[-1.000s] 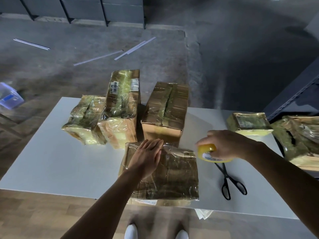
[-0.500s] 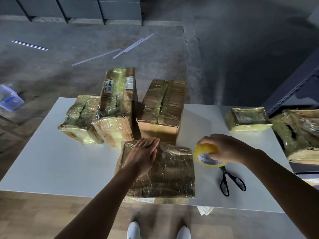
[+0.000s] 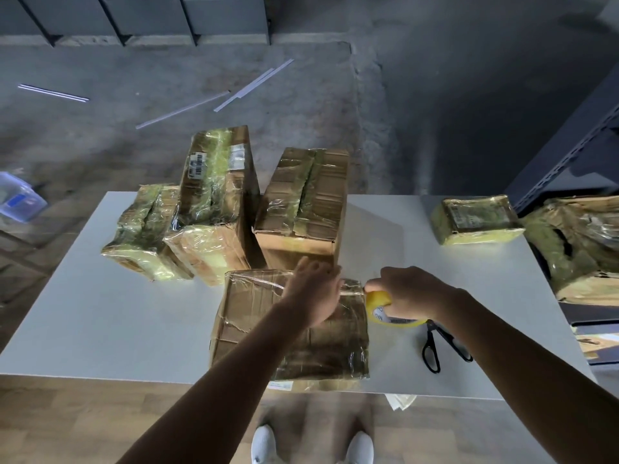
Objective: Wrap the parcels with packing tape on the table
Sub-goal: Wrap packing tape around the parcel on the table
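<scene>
Head: tape roll (image 3: 377,304) seemingly between hands (image 3: 313,293) (image 3: 407,293)

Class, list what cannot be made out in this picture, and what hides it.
Head view: whether tape meets the flat brown cardboard parcel, covered by the left hand and right hand.
Head view: print on the yellow roll of packing tape, mostly covered by the right hand.
Head view: blade tips of the black scissors, behind the roll.
Head view: crumpled brown parcel at far right, cut off by the frame edge.
</scene>
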The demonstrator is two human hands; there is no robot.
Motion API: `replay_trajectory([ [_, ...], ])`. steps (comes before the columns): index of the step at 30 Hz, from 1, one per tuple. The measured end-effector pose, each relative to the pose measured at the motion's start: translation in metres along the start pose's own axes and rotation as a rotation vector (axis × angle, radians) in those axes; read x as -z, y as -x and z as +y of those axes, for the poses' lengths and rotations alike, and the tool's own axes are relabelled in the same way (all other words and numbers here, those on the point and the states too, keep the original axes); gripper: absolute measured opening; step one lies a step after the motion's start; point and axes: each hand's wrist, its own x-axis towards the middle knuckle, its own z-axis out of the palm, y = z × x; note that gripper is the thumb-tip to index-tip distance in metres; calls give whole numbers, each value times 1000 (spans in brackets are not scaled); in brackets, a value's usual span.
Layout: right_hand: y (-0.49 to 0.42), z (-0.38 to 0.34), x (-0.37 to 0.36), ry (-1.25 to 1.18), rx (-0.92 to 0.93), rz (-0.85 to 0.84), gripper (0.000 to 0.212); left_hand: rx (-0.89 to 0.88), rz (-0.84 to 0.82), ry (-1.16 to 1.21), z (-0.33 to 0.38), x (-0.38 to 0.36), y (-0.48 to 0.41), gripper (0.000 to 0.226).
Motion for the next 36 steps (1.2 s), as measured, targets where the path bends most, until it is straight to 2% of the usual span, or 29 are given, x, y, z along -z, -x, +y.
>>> replay_trajectory([
  [2, 1, 1, -1, 7, -2, 5, 46, -63, -37, 87, 11, -3, -6, 39],
  [6, 3, 1, -6, -22, -8, 27, 44, -13, -85, 134, 11, -8, -12, 39],
  [12, 6, 7, -17, -72, 10, 88, 48, 84, -363, 73, 28, 4, -35, 52],
  [14, 7, 7, -21, -120, 2, 103, 49, 127, -382, 58, 36, 3, -41, 51],
  [18, 14, 6, -25, -226, -12, 102, 49, 194, -109, 55, 43, -6, -28, 50],
  [21, 22, 0, -16, -263, 14, 121, 47, 193, -13, 154, 35, -1, -16, 44],
  [25, 34, -18, 24, -279, 86, 238, 44, 237, 105, 332, 19, 26, 0, 45],
  [30, 50, -50, 87, -102, 163, 400, 46, 229, 339, 513, 6, 69, 16, 27],
  [33, 52, -69, 115, 13, 169, 495, 49, 273, 488, 737, -1, 88, 24, 26],
  [36, 49, -83, 128, 64, 173, 613, 53, 350, 543, 969, -11, 92, 31, 20],
])
